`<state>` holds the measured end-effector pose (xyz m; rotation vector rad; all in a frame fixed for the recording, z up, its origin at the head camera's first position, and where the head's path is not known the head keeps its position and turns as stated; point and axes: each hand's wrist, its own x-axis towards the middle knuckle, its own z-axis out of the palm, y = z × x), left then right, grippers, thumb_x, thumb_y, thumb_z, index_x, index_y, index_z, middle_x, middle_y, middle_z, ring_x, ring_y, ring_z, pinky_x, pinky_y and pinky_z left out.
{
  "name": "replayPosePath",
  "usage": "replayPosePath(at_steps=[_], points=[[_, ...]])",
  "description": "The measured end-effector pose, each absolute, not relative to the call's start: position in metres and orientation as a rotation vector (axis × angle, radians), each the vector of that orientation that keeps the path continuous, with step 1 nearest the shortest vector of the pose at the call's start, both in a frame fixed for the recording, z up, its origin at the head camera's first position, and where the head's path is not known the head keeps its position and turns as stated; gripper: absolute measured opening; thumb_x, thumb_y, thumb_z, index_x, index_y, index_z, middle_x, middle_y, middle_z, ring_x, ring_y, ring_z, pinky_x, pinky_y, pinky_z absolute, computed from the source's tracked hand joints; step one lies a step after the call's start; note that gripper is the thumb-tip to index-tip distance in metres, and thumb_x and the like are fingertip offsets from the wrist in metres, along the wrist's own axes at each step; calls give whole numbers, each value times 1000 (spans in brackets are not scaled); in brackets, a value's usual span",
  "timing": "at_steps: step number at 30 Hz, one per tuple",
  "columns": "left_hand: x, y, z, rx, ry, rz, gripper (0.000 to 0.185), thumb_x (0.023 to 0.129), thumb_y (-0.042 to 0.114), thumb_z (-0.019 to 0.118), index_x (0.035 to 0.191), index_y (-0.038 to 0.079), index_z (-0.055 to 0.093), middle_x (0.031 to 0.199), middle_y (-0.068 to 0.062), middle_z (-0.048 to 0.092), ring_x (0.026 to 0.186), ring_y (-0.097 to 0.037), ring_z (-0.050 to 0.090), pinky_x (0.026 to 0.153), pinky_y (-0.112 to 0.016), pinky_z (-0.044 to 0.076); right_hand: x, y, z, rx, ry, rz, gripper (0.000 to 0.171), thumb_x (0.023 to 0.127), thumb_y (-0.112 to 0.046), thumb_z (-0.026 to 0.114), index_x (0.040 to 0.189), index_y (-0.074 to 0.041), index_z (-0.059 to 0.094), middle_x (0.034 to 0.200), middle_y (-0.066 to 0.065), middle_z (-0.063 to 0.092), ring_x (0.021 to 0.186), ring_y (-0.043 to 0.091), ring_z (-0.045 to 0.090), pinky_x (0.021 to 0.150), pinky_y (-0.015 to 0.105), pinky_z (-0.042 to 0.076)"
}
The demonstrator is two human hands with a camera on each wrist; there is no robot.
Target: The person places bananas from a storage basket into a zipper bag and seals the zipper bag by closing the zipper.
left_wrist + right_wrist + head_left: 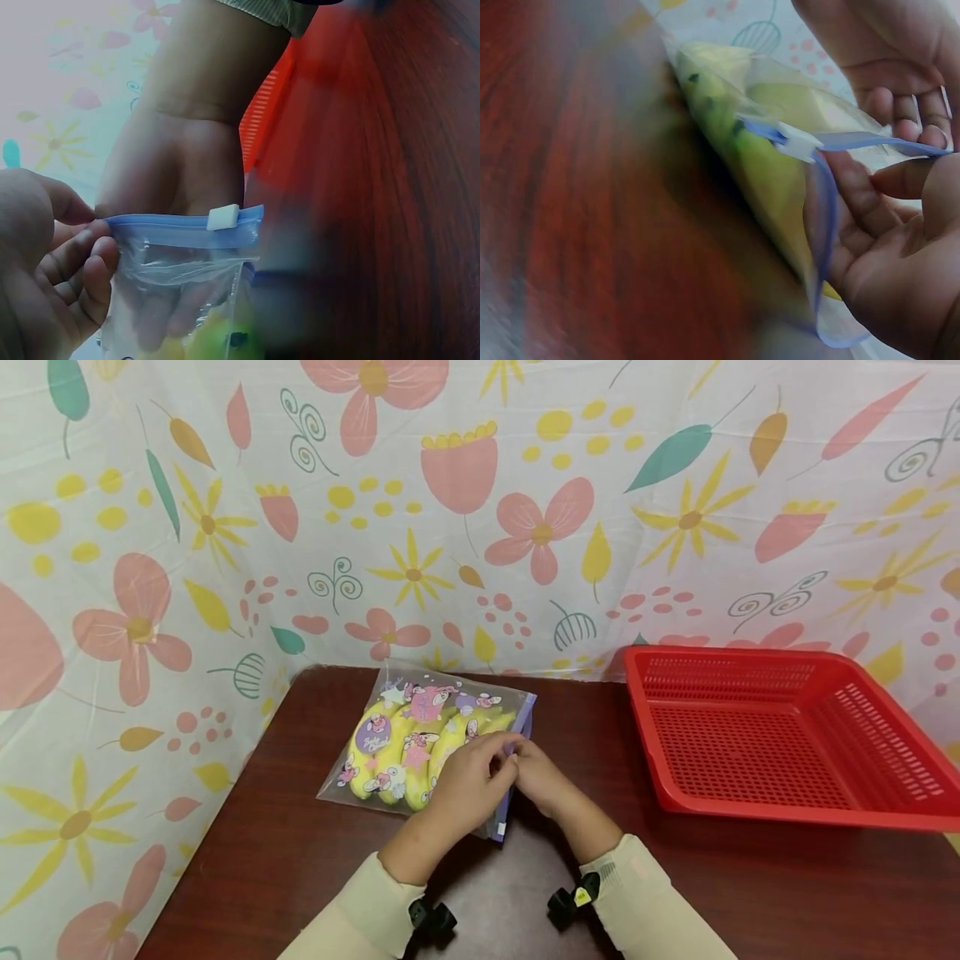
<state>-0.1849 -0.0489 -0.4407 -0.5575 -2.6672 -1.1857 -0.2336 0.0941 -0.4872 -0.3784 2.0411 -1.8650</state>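
- A clear zip bag [431, 739] of bananas [397, 752] is laid flat on the tabletop [300, 860], left of the red basket [780, 735].
- The blue zip strip [184, 229] is pinched by the left hand [465, 785] and the right hand [543, 781] on either side, probably so the mouth is steadied.
- The white slider [223, 217] is seen on the strip; the film is printed with pink cartoon figures.
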Motion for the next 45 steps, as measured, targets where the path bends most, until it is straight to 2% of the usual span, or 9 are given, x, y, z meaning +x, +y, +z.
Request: replayPosePath(at_steps=[5, 10, 12, 17, 21, 26, 31, 37, 45], points=[[-182, -53, -435, -588, -2639, -1210, 36, 97, 20, 56, 131, 15, 67, 120, -1, 70, 84, -12, 57, 77, -27, 50, -237, 104, -481, -351, 2111, -1854, 29, 95, -4, 44, 113, 7, 63, 92, 0, 65, 84, 11, 60, 75, 28, 52], [-175, -57, -432, -660, -2649, -1257, 31, 97, 18, 57, 126, 17, 69, 97, 6, 69, 66, -5, 49, 63, -21, 45, -242, 114, -476, -327, 2163, -1825, 25, 101, -6, 43, 110, 10, 60, 91, 3, 66, 83, 13, 63, 75, 31, 57], [-170, -59, -432, -720, -2687, -1228, 28, 99, 20, 58, 124, 17, 69, 93, 8, 67, 67, -3, 49, 63, -20, 45, -244, 119, -475, -295, 2196, -1821, 24, 102, -8, 45, 110, 9, 60, 88, 5, 66, 80, 14, 64, 74, 32, 58], [-158, -60, -436, -955, -2783, -1007, 27, 99, 22, 61, 125, 17, 69, 102, 6, 69, 90, -4, 60, 81, -21, 52, -247, 124, -474, -200, 2323, -1827, 21, 98, -6, 51, 111, 7, 61, 82, 9, 65, 73, 21, 64, 69, 33, 56], [-150, -60, -438, -1153, -2829, -747, 26, 97, 22, 65, 122, 15, 70, 102, 4, 69, 93, -6, 63, 83, -22, 53, -249, 126, -478, -155, 2533, -1702, 20, 96, -11, 57, 112, -2, 66, 96, 17, 64, 77, 25, 61, 64, 32, 53], [-144, -61, -439, -1226, -2960, -545, 24, 98, 26, 65, 119, 16, 71, 113, 4, 73, 100, -8, 69, 84, -25, 56, -254, 129, -484, -180, 2775, -1545, 20, 97, -18, 62, 113, -8, 69, 121, 15, 56, 100, 27, 57, 81, 34, 47], [-140, -61, -439, -1175, -3063, -406, 34, 98, 31, 65, 129, 19, 64, 96, 2, 76, 79, -9, 70, 65, -28, 56, -257, 130, -486, -184, 2774, -1557, 27, 99, -15, 60, 122, -3, 67, 138, 21, 51, 122, 35, 54, 101, 48, 48], [-134, -60, -441, -1081, -3081, -214, 45, 94, 34, 69, 135, 19, 61, 81, 2, 74, 62, -10, 64, 50, -28, 48, -259, 129, -487, -217, 2651, -1516, 40, 103, -20, 51, 141, -6, 57, 145, 20, 56, 132, 37, 56, 109, 52, 46], [-128, -57, -444, -1040, -2915, -42, 24, 91, 35, 71, 100, 15, 61, 62, 3, 63, 49, -11, 56, 43, -28, 43, -264, 126, -483, -322, 2704, -1487, 36, 103, -11, 48, 137, -9, 60, 128, 17, 59, 114, 31, 60, 97, 46, 48]])
